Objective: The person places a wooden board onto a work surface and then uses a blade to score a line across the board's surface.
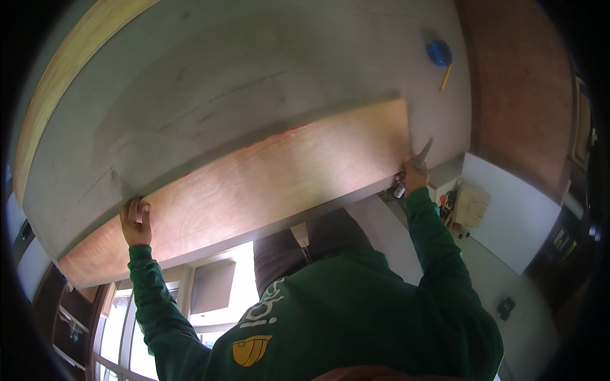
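A long, reddish-brown wooden board (267,178) lies at a slant along the near edge of the grey table. Toward its left end, my left hand (135,221) is closed over the far edge, with the fingertips bent at the rim. At the board's right end, my right hand (416,174) is closed around a knife (424,152), whose pointed silver blade sticks up and away from me. That hand is right beside the board's near right corner; whether it touches the wood I cannot tell. The knife's handle is hidden in my fingers.
On the grey table (305,57), a round blue thing (438,53) lies at the far right beside a short yellow stick (445,79). A pale wood strip (76,57) borders the far left. Below my right arm are a white panel (508,209) and a beige bag (471,206).
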A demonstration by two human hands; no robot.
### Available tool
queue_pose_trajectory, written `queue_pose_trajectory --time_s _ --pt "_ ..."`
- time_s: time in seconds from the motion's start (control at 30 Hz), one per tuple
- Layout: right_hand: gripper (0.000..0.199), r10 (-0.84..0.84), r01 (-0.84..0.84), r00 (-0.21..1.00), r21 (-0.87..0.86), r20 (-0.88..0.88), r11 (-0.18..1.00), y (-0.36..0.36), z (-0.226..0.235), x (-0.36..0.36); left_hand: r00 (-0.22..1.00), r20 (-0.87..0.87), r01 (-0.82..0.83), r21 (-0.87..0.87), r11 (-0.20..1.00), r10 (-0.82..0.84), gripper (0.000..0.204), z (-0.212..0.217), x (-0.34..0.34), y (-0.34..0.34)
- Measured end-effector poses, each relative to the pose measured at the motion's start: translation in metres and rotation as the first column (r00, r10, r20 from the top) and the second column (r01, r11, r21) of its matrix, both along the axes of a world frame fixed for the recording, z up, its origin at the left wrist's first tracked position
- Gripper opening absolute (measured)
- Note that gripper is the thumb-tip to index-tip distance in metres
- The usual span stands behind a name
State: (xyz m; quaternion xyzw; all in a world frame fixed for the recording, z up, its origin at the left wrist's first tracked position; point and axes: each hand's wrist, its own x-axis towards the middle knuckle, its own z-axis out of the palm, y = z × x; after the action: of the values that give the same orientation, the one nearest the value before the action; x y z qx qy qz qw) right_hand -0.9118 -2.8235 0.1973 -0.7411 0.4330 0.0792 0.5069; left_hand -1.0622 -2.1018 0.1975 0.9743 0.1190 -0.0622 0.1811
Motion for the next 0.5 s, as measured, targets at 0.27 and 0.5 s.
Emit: queue_pose_trajectory --time_s 0.27,0.5 --pt "0.018 -0.035 0.034 0.998 0.021 0.055 0.999 -0.007 -0.007 -0.004 0.999 0.008 -0.045 -0.048 0.998 0.045 0.034 -0.001 0.000 -0.002" --pt "0.016 -0.084 0.082 0.994 0.023 0.076 0.996 -0.011 -0.009 -0.004 1.000 -0.018 0.011 0.005 1.000 -0.011 0.032 0.000 0.007 -0.002"
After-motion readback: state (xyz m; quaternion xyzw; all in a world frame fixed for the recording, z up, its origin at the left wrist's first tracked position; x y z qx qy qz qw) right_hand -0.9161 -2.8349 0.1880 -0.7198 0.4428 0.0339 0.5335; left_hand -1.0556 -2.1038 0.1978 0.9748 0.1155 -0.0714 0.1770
